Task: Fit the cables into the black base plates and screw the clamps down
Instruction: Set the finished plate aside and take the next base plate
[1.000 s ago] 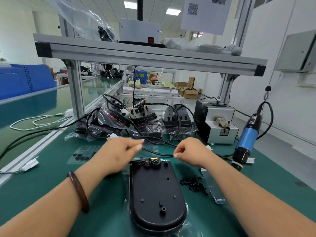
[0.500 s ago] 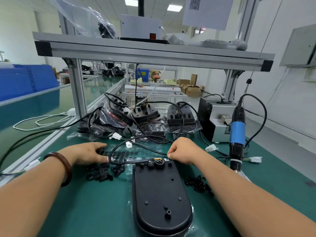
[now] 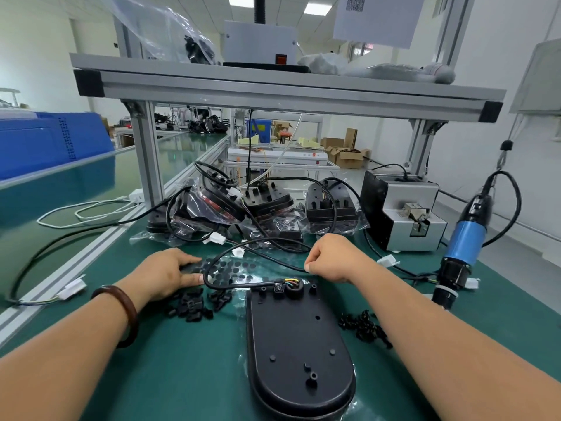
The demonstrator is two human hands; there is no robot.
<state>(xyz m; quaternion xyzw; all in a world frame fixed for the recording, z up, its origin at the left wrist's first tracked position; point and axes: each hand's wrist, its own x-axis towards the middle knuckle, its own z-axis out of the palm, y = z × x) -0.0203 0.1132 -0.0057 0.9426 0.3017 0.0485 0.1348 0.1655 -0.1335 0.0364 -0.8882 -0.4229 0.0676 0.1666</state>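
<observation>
The plate [image 3: 297, 338] lies flat on the desk [image 3: 182, 375] between the forearms, matte black, coloured wires seated at its far end. The left hand [image 3: 164, 275] has dropped the cable [image 3: 216, 260] and lies fingers stretched by the clamps [image 3: 194, 306]: clamping likely comes next. The right hand [image 3: 331, 259] pinches the cable just beyond the plate.

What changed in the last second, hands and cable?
The left hand let go of the cable and moved left and down to the loose clamps. The right hand still pinches the cable near the far end of the base plate, which stayed put.
</observation>
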